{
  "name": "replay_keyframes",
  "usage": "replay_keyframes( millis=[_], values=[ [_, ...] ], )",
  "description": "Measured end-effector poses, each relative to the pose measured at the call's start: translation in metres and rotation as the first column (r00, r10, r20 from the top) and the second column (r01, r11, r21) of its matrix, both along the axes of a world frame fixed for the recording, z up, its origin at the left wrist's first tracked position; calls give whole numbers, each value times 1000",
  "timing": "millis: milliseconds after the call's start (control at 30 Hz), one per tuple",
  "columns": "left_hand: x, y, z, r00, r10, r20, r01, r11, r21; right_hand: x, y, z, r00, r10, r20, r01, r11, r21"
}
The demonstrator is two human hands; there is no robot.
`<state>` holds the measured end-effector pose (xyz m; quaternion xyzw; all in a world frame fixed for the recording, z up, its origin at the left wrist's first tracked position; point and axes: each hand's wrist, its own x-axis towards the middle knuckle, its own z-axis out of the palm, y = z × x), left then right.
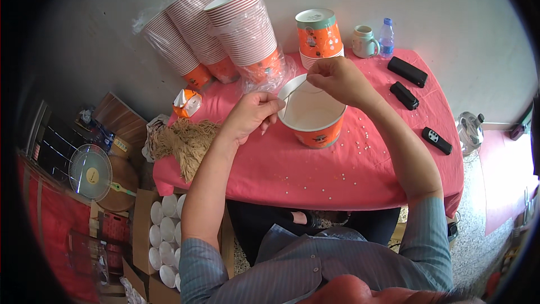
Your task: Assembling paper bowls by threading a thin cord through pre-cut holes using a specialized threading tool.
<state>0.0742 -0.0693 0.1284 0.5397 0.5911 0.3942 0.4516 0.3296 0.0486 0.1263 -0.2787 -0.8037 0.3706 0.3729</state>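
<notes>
A thin cord (pixel 295 89) is stretched over the mouth of an orange paper bucket (pixel 319 137) with a pale inside. What the bucket contains, if anything, I cannot make out. My left hand (pixel 254 117) pinches one end of the cord by the bucket's left rim. Above the far rim, my right hand (pixel 341 80) pinches it with thumb and forefinger. A loose bundle of tan strings (pixel 189 142) lies on the red tablecloth (pixel 256 175), left of my left forearm. Small white beads (pixel 331 197) are scattered near the table's front edge and to the bucket's right.
Plastic-wrapped stacks of paper buckets (pixel 242 28) lean at the back left; another stack (pixel 318 34) stands upside down. A mug (pixel 364 42), a bottle (pixel 386 38) and black devices (pixel 407 71) sit at the right. A cardboard box (pixel 144 228) of white cups stands lower left.
</notes>
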Motion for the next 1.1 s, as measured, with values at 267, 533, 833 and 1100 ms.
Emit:
replay_keyframes(
  millis=[267,533,833,1100],
  values=[
    [-3,-5,-1,983,12,186,-13,1000,9,2,-28,15,808,-239,539,-44,888,459],
    [26,-19,-10,982,-23,187,3,994,106,-5,-46,17,968,130,217,-196,928,317],
    [34,-25,-8,976,9,217,-34,993,115,-14,-38,8,987,94,129,-121,968,222],
    [33,-26,-16,985,33,171,-64,982,179,-11,-31,4,980,171,105,-186,972,146]
  ],
)
